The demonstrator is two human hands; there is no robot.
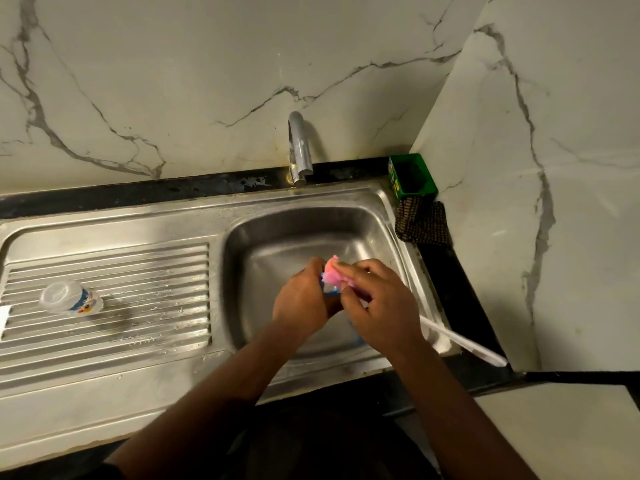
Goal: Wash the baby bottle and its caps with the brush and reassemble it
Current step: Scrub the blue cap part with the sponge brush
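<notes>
Head view. Left hand [301, 299] grips small blue plastic cap [327, 294]; right hand [377, 303] pinches pink sponge brush head [334, 273] against it, over steel sink [311, 233]. Cap likely light, wet, slippery: hold by rim. Clear bottle [71, 296] lies on drainboard.

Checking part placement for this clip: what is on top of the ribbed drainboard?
Only the clear baby bottle lies on its side on the drainboard. The hands over the basin hide which blue part they scrub.
</notes>
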